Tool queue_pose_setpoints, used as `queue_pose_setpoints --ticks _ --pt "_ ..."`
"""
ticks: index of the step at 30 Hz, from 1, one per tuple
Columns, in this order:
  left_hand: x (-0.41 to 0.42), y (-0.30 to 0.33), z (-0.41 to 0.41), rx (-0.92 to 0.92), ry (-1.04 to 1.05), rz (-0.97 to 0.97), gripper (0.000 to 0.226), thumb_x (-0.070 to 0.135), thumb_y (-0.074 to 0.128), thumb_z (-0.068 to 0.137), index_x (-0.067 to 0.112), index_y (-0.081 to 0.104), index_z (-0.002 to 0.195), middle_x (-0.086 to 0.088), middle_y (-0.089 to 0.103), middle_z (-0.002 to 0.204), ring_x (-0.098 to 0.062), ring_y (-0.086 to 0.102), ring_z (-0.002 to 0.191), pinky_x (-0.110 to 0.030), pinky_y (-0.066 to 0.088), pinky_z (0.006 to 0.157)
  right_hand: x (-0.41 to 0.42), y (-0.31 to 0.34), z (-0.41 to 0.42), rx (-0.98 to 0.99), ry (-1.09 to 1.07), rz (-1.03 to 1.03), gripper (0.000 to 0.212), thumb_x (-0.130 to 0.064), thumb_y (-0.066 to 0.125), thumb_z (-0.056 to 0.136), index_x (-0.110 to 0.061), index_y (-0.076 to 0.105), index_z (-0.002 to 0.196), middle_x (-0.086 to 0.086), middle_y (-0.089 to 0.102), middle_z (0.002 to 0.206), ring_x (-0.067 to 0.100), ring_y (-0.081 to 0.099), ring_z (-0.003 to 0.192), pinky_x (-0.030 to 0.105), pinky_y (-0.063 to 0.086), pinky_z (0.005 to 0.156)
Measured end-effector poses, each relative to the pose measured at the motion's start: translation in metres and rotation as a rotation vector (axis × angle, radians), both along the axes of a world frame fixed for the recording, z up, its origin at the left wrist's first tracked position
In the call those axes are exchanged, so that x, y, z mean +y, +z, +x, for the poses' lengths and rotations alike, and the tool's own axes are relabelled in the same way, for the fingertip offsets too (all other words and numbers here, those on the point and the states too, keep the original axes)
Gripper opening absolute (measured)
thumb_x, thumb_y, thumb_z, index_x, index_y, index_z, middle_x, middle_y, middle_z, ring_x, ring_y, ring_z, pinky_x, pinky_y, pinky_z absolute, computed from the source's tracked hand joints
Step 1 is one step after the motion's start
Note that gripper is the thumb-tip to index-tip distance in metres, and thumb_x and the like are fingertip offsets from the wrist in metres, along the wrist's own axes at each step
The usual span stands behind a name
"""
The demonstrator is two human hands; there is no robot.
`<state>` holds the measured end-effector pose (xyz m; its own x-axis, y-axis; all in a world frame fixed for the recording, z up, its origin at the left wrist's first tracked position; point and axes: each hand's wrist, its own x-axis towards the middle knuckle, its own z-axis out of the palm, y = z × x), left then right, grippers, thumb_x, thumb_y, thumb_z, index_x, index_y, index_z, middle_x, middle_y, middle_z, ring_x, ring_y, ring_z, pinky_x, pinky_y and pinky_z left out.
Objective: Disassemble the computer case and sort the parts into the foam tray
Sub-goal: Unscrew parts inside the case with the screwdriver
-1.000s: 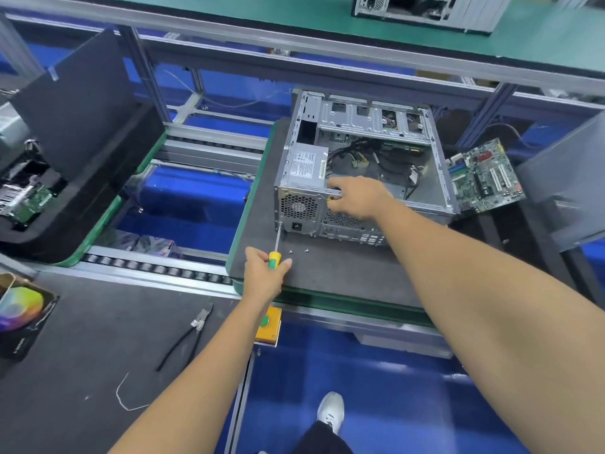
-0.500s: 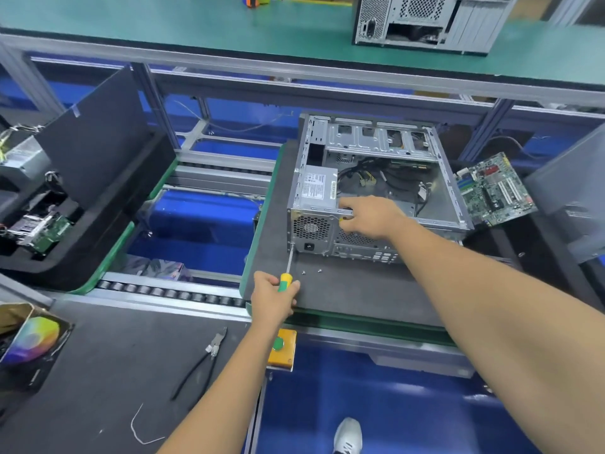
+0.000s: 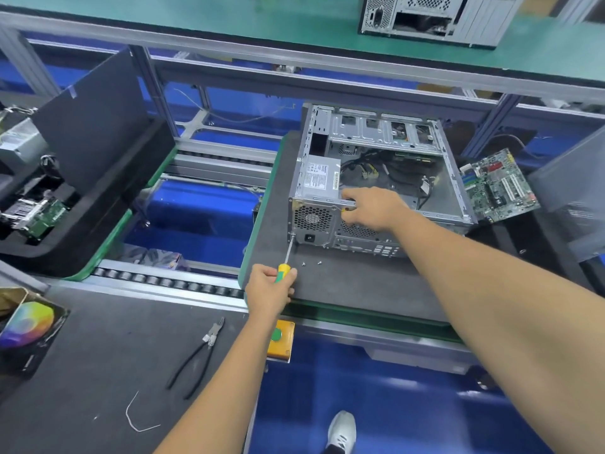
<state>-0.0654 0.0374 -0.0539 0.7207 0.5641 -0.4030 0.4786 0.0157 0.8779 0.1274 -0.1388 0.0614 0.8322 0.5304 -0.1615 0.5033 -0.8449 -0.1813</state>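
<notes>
At case (image 3: 376, 178) rear, left hand (image 3: 266, 291) fisted around screwdriver (image 3: 284, 267), right hand (image 3: 373, 209) gripping rim.

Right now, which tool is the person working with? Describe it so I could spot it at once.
Find the open computer case on the grey mat. At its near left corner a thin shaft slants down into the left hand: the screwdriver. Its yellow and green handle sets it apart from the black-handled pliers lying lower left.

2 hands (image 3: 266, 290) (image 3: 371, 208), 1 screwdriver (image 3: 284, 263), 2 loose screws (image 3: 303, 264) (image 3: 319, 262), 1 pliers (image 3: 199, 355), 2 computer cases (image 3: 376, 178) (image 3: 432, 18).
</notes>
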Motion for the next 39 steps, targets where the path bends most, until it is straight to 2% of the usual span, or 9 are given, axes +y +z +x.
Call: queue_pose_setpoints --ticks 5,7,11,14,17,23,30,35,39 --pt "-0.001 0.002 0.003 -0.044 -0.017 -0.222 0.035 0.039 0.047 0.107 0.007 0.057 0.116 -0.016 0.074 0.101 -0.018 0.07 0.066 -0.029 0.049 0.054 0.0 0.0 -0.001 -0.013 0.0 -0.008 0.044 -0.049 0.052 0.081 -0.041 0.055 0.125 -0.014 0.061 0.075 0.02 0.061 0.081 0.032 0.041 0.063" --pt "-0.002 0.003 0.004 -0.088 -0.003 -0.209 0.039 0.042 0.058 0.102 0.012 0.045 0.123 -0.013 0.07 0.101 -0.015 0.067 0.061 -0.026 0.046 0.046 0.0 0.0 -0.002 -0.016 0.0 -0.003 0.043 -0.049 0.051 0.081 -0.041 0.055 0.123 -0.015 0.06 0.073 0.017 0.06 0.077 0.031 0.039 0.062" --pt "0.0 -0.002 0.001 -0.091 0.006 -0.087 0.057 0.026 0.083 0.086 0.023 0.039 0.122 -0.008 0.068 0.096 -0.016 0.072 0.069 -0.032 0.06 0.061 -0.001 0.0 0.0 -0.006 -0.008 0.008 0.042 -0.049 0.051 0.079 -0.041 0.056 0.119 -0.012 0.064 0.071 0.007 0.057 0.07 0.03 0.039 0.061" --pt "0.004 -0.007 0.003 -0.079 0.041 -0.158 0.032 0.033 0.066 0.099 0.013 0.051 0.119 -0.009 0.074 0.098 -0.015 0.076 0.076 -0.039 0.061 0.071 0.0 -0.001 -0.001 -0.005 0.003 -0.011 0.034 -0.049 0.052 0.081 -0.04 0.054 0.114 -0.011 0.063 0.073 0.016 0.062 0.077 0.03 0.04 0.062" --pt "0.007 -0.004 0.008 -0.06 -0.002 -0.207 0.035 0.039 0.044 0.108 0.008 0.058 0.115 -0.011 0.077 0.094 -0.016 0.073 0.067 -0.03 0.053 0.059 0.0 0.0 -0.001 -0.007 0.0 -0.019 0.031 -0.048 0.054 0.083 -0.04 0.054 0.113 -0.011 0.061 0.071 0.021 0.062 0.08 0.03 0.039 0.062" --pt "0.012 -0.007 0.006 -0.089 -0.019 -0.131 0.059 0.029 0.085 0.084 0.02 0.039 0.12 -0.011 0.068 0.099 -0.014 0.07 0.067 -0.023 0.054 0.052 0.002 0.001 -0.002 -0.012 -0.002 -0.027 0.038 -0.046 0.055 0.084 -0.039 0.055 0.121 -0.011 0.059 0.071 0.021 0.061 0.079 0.032 0.043 0.066" --pt "0.012 -0.012 0.013 -0.048 -0.044 -0.179 0.034 0.04 0.047 0.108 0.008 0.054 0.116 -0.008 0.076 0.09 -0.013 0.071 0.061 -0.027 0.05 0.051 0.001 0.002 -0.002 -0.019 0.0 -0.025 0.038 -0.046 0.054 0.086 -0.038 0.055 0.123 -0.012 0.06 0.072 0.02 0.061 0.078 0.032 0.041 0.064" --pt "0.014 -0.012 0.011 -0.065 -0.078 -0.096 0.051 0.033 0.085 0.084 0.019 0.039 0.103 -0.008 0.063 0.092 -0.004 0.065 0.052 -0.021 0.05 0.044 0.001 0.003 -0.004 -0.016 0.006 -0.022 0.04 -0.046 0.054 0.087 -0.039 0.054 0.126 -0.013 0.058 0.071 0.02 0.06 0.078 0.032 0.042 0.065" --pt "0.019 -0.011 0.01 -0.063 0.0 -0.212 0.039 0.027 0.083 0.086 0.014 0.048 0.099 -0.012 0.07 0.098 -0.014 0.076 0.067 -0.026 0.055 0.052 0.001 0.003 -0.004 -0.014 0.0 -0.011 0.039 -0.046 0.054 0.086 -0.038 0.055 0.124 -0.011 0.061 0.072 0.014 0.058 0.071 0.031 0.042 0.063"
